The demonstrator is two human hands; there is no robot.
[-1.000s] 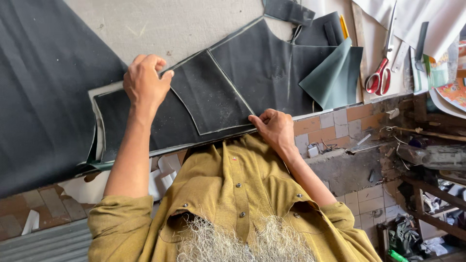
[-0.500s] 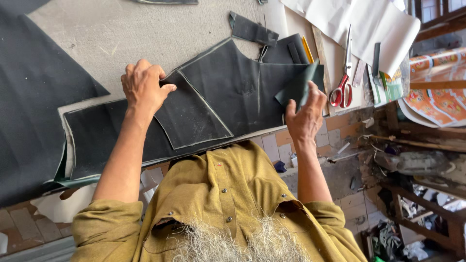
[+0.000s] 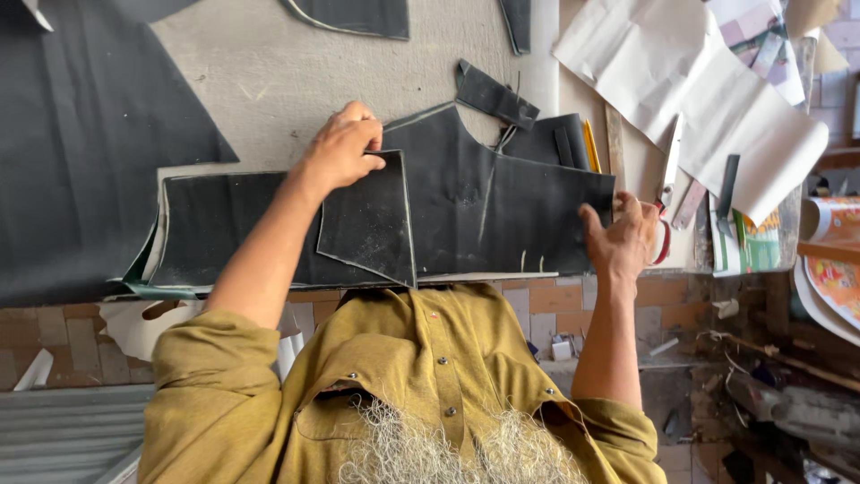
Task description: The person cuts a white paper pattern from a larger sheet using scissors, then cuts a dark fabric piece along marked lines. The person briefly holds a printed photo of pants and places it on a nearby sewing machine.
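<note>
From the head camera, the only view, a person in a mustard-yellow shirt [image 3: 403,394] leans over a grey work table [image 3: 269,81] strewn with cut pieces of dark fabric. The left hand [image 3: 345,148] sits on the top edge of a small 4-sided dark panel [image 3: 372,224], its fingers curled narrow with thumb and fingertips pinching that edge, apparently to keep the panel squared over the pieces beneath it. Under the panel lie 2 more layers: a long dark piece [image 3: 224,229] backed by a pale paper pattern [image 3: 179,175] to the left, and a larger shaped dark piece [image 3: 502,211] with chalk-marked edges to the right, so the stack looks arranged for matching outlines. The right hand [image 3: 623,237] is at the right end of the larger piece, fingers spread wide and loosely bent, touching or just off the fabric's edge; whether it actually grips anything cannot be told. Just beyond that hand, partly hidden by it, lie red-handled scissors [image 3: 667,193], kept within easy reach, with a yellow pencil [image 3: 589,146] nearby and sheets of white paper [image 3: 708,99] farther right. A big uncut spread of dark cloth [image 3: 81,152] covers the table's left side, well apart from both hands.
</note>
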